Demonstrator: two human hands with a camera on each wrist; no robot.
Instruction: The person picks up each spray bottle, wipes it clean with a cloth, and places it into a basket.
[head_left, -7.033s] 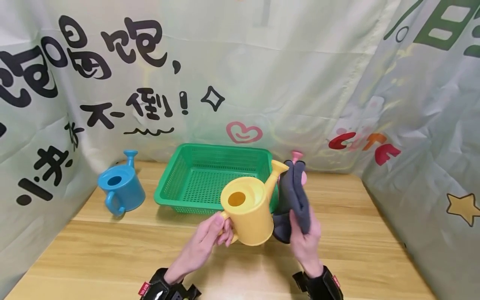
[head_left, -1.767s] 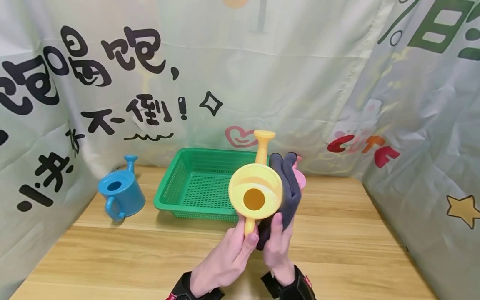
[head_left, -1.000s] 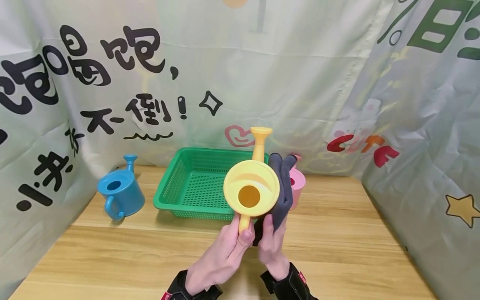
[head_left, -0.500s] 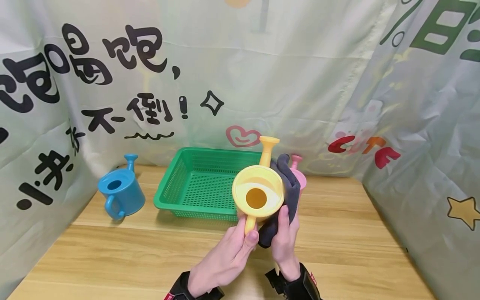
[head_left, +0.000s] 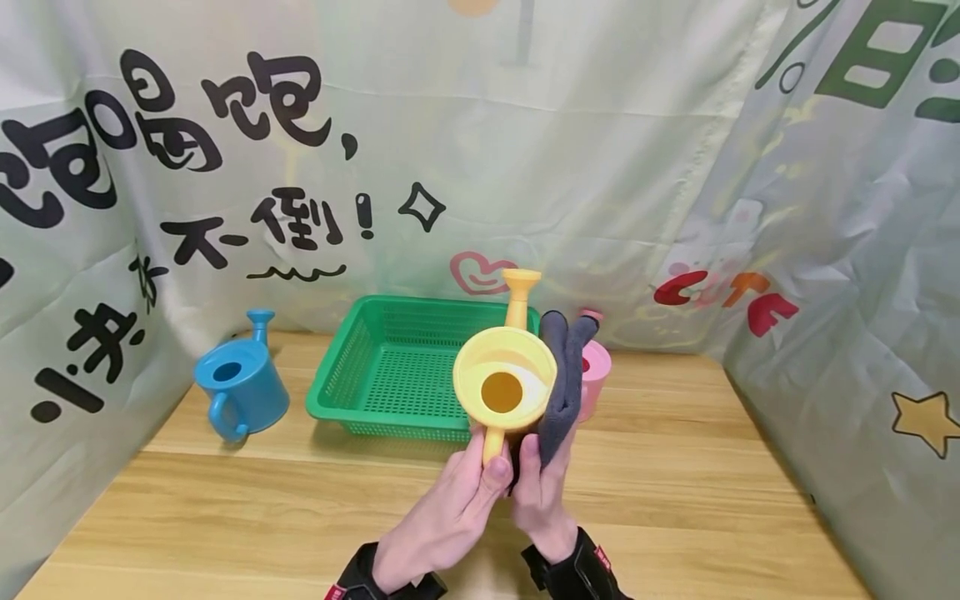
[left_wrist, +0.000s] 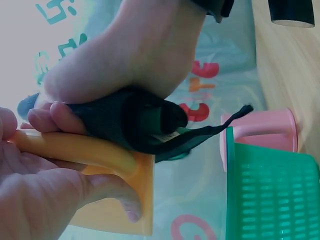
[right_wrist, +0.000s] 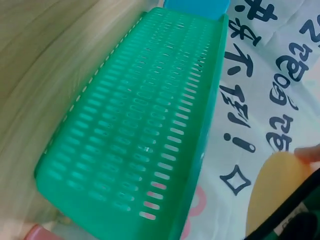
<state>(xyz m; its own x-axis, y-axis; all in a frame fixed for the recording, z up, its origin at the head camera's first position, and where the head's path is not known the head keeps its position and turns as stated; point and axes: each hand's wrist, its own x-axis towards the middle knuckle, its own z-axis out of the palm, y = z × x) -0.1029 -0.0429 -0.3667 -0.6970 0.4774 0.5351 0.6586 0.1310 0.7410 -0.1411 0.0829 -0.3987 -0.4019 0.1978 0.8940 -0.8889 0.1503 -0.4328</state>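
My left hand (head_left: 450, 508) grips the handle of a yellow watering can (head_left: 504, 354), held up in front of the basket with its spout pointing away and its top tilted towards me. In my right hand (head_left: 546, 504) is a folded dark grey cloth (head_left: 561, 387), held along the can's right side. From the left wrist view, the cloth (left_wrist: 110, 112) lies between my right hand and the can, just above the handle (left_wrist: 80, 150). The right wrist view catches only part of the yellow can (right_wrist: 275, 185) at its lower right; my right-hand fingers are mostly hidden there.
A green perforated basket (head_left: 322, 400) stands at the back of the wooden table (head_left: 262, 517). To its left is a blue watering can (head_left: 243, 383). Behind the cloth, a pink watering can (head_left: 595, 379) shows partly. A printed fabric sheet (head_left: 600, 167) encloses the back and sides.
Since the oldest frame, the yellow can has turned from spout-right to spout-away, and the cloth has come against its side. Over the last second both hands shift slightly right, then back left.
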